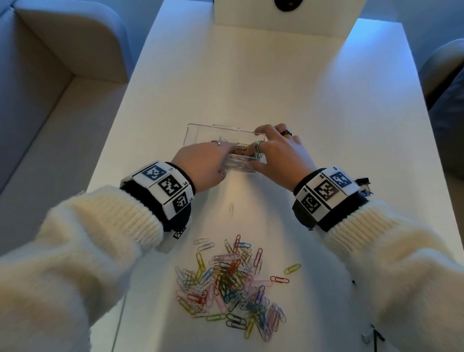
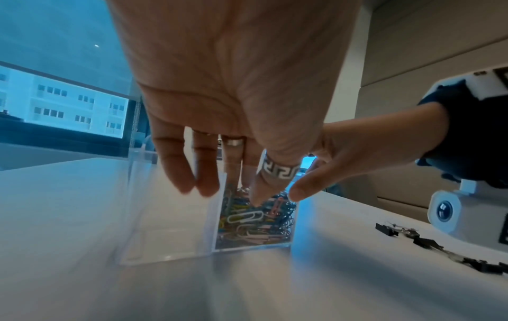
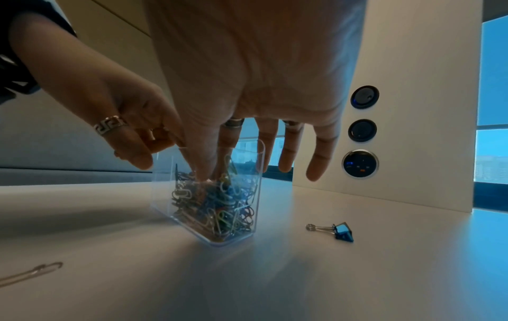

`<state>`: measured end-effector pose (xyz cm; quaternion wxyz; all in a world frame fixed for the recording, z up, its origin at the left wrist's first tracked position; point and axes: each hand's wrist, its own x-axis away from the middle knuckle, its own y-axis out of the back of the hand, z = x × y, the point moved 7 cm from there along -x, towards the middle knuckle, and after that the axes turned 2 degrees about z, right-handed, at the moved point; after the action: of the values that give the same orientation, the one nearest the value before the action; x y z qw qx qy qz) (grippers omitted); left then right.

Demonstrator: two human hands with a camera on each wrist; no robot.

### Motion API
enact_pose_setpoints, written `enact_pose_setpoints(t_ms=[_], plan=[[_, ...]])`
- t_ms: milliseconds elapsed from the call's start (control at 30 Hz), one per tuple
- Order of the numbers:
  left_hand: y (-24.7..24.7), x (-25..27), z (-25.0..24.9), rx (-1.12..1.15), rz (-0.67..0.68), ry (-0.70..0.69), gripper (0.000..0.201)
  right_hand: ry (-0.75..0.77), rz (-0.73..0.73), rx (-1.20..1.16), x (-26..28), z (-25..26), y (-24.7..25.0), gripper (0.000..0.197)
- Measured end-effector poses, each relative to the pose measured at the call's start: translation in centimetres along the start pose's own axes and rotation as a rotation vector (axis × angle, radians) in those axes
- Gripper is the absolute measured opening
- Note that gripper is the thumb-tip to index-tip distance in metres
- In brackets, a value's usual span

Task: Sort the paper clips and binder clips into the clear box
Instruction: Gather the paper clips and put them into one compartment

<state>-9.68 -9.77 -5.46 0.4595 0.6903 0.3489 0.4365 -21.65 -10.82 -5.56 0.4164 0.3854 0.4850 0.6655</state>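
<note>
White table — clear box crammed with tangled, many-coloured paper clips.

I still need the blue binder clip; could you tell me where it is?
Right wrist view: the blue metal binder clip lies on the white table, right of the clear plastic box.

A clear box is seen on the white counter, with the left hand and right hand placed over its near compartment. A pile of coloured paper clips is spread nearer the person, and one single clip is set apart.
</note>
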Motion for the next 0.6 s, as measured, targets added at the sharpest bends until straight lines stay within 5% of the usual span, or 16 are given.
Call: enact_pose_setpoints(t_ms=[267, 433, 533, 600], plan=[[-0.5, -0.6, 0.1, -0.001, 0.020, -0.007, 0.045, -0.020, 0.019, 0.029, 0.1, -0.5, -0.5, 0.040], [1.7, 2.6, 0.9, 0.318, -0.247, -0.027, 0.044, 0.027, -0.159, -0.240, 2.5, -0.4, 1.5, 0.034], [1.2, 6.4, 1.3, 0.459, -0.313, -0.051, 0.033, 0.034, -0.030, -0.424, 6.0, -0.3, 0.4, 0.022], [-0.5, 9.3, 1.6, 0.521, -0.211, -0.018, 0.020, -0.012, 0.193, -0.510, 9.4, -0.3, -1.8, 0.013]])
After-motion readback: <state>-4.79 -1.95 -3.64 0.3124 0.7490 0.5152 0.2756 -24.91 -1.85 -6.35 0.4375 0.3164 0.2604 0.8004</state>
